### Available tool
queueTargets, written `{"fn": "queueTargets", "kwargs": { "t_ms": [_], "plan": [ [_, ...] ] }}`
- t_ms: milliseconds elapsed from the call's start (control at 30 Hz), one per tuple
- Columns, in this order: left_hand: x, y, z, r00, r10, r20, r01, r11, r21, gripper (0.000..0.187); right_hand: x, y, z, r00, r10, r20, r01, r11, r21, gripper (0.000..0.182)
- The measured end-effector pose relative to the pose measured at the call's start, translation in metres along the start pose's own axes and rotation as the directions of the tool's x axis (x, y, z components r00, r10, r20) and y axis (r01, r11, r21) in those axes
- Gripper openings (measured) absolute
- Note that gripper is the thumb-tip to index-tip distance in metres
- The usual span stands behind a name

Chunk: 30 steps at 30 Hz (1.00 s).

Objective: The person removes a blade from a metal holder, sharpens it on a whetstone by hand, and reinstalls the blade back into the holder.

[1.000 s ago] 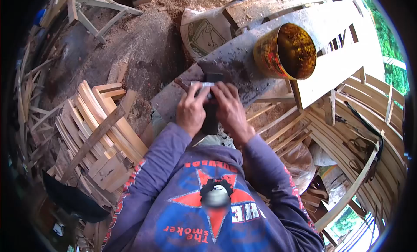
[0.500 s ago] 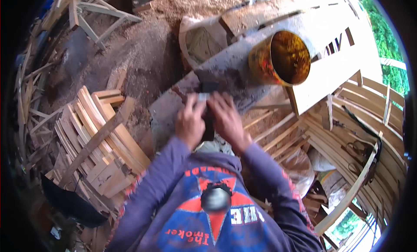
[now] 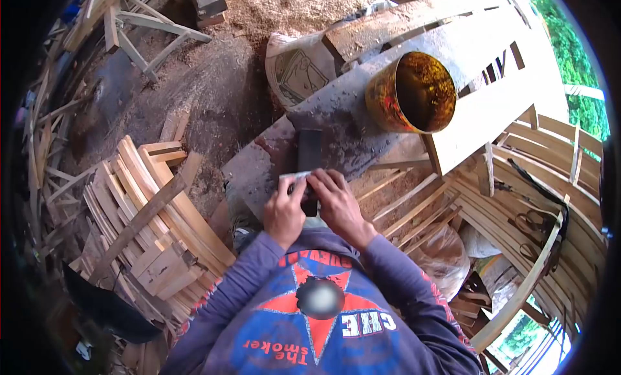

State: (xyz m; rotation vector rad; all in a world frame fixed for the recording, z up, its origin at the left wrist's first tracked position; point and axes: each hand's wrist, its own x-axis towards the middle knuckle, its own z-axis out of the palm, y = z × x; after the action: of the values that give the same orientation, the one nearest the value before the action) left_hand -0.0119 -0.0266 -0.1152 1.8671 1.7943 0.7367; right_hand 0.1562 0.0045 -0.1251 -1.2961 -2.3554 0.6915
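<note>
- Our left hand [image 3: 284, 213] curls its fingers around the left end of a pale metal piece [image 3: 296, 176].
- Our right hand [image 3: 337, 205] grips its right end.
- We hold it at the near, 6 o'clock part of a dark block [image 3: 309, 149] on a board [image 3: 255, 158].
- At the block's 2 o'clock, we see a bucket [image 3: 383, 98].

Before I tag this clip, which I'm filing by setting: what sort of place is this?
Most likely a woodworking shop, judging by the stacked planks, the sawdust on the ground and the wooden frame standing there.
</note>
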Motion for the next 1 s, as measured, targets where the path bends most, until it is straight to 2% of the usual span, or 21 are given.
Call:
{"fn": "queueTargets", "kwargs": {
  "t_ms": [33, 100, 167, 233, 267, 300, 367, 433, 467, 567, 600, 633, 700, 767, 833, 867, 900, 967, 1000],
  "plan": [
    [0.000, -0.001, 0.002, 0.999, -0.043, 0.030, 0.044, 0.999, -0.021, 0.051, 0.006, 0.002, -0.001, 0.999, -0.025, 0.039, 0.025, 1.000, 0.013, 0.057],
    [0.033, -0.017, 0.011, 1.000, -0.006, 0.011, 0.005, 0.998, 0.060, 0.048, 0.041, 0.022, -0.008, 0.994, -0.110, 0.026, 0.110, 0.994, -0.024, 0.054],
    [0.066, -0.023, 0.007, 1.000, 0.018, -0.005, -0.018, 1.000, 0.020, 0.045, 0.070, 0.015, -0.018, 1.000, -0.010, -0.017, 0.011, 0.999, 0.045, 0.054],
    [0.038, -0.020, 0.004, 0.996, -0.009, 0.089, 0.007, 1.000, 0.029, 0.047, 0.039, 0.020, -0.005, 0.998, -0.059, -0.015, 0.059, 0.998, -0.029, 0.052],
    [0.010, -0.017, 0.011, 0.999, 0.015, 0.035, -0.015, 1.000, 0.023, 0.050, 0.014, 0.020, 0.003, 0.996, -0.088, -0.007, 0.088, 0.996, -0.006, 0.050],
    [-0.004, -0.001, 0.003, 1.000, -0.013, 0.015, 0.014, 0.998, -0.055, 0.052, 0.000, 0.008, 0.001, 0.999, -0.021, 0.034, 0.019, 0.999, 0.042, 0.049],
    [0.009, -0.003, 0.009, 0.990, -0.124, 0.071, 0.125, 0.992, -0.015, 0.041, 0.011, 0.032, 0.009, 0.993, -0.121, -0.010, 0.121, 0.993, -0.005, 0.050],
    [0.059, -0.017, 0.010, 0.999, -0.052, 0.012, 0.052, 0.998, 0.045, 0.042, 0.063, 0.028, -0.014, 0.998, -0.066, -0.003, 0.066, 0.997, -0.041, 0.050],
    [0.073, -0.019, 0.007, 0.999, -0.039, 0.026, 0.037, 0.998, 0.056, 0.041, 0.075, 0.021, -0.021, 1.000, -0.015, -0.024, 0.016, 1.000, 0.018, 0.050],
    [0.017, -0.015, 0.010, 0.999, -0.004, 0.033, 0.004, 1.000, -0.003, 0.038, 0.017, 0.028, 0.003, 0.996, -0.093, -0.002, 0.093, 0.996, -0.009, 0.050],
    [-0.001, -0.001, 0.005, 0.997, -0.053, 0.050, 0.057, 0.996, -0.074, 0.044, 0.006, 0.010, -0.002, 0.999, -0.034, 0.036, 0.035, 0.999, -0.024, 0.050],
    [-0.003, 0.000, 0.006, 0.996, -0.069, 0.048, 0.072, 0.996, -0.055, 0.045, 0.008, 0.008, -0.004, 0.998, -0.016, 0.069, 0.014, 1.000, 0.017, 0.051],
    [0.033, -0.015, 0.015, 1.000, -0.006, -0.017, 0.006, 1.000, -0.001, 0.044, 0.044, 0.023, -0.017, 0.991, -0.136, 0.001, 0.136, 0.990, -0.024, 0.052],
    [0.077, -0.018, 0.004, 0.999, -0.028, 0.045, 0.029, 0.999, -0.025, 0.037, 0.074, 0.023, -0.020, 0.998, -0.050, -0.046, 0.050, 0.999, -0.010, 0.051],
    [0.048, -0.024, 0.007, 0.999, 0.021, 0.047, -0.019, 0.999, -0.041, 0.037, 0.047, 0.031, -0.005, 0.998, -0.068, -0.020, 0.068, 0.998, 0.006, 0.052],
    [0.019, -0.017, 0.010, 0.999, -0.008, 0.051, 0.008, 1.000, -0.014, 0.039, 0.020, 0.022, -0.001, 0.998, -0.067, 0.002, 0.067, 0.998, -0.012, 0.053],
    [-0.007, -0.013, 0.013, 0.997, -0.038, 0.063, 0.043, 0.997, -0.072, 0.041, -0.004, 0.017, 0.007, 0.997, -0.015, 0.070, 0.015, 1.000, 0.001, 0.055],
    [0.002, -0.012, 0.015, 0.999, -0.039, 0.026, 0.040, 0.997, -0.066, 0.040, 0.006, 0.024, 0.007, 0.997, -0.072, 0.012, 0.072, 0.996, 0.043, 0.053],
    [0.023, -0.014, 0.012, 1.000, -0.003, -0.005, 0.002, 1.000, -0.017, 0.039, 0.027, 0.021, -0.005, 0.999, -0.051, -0.001, 0.051, 0.998, 0.028, 0.052]
  ]
}}
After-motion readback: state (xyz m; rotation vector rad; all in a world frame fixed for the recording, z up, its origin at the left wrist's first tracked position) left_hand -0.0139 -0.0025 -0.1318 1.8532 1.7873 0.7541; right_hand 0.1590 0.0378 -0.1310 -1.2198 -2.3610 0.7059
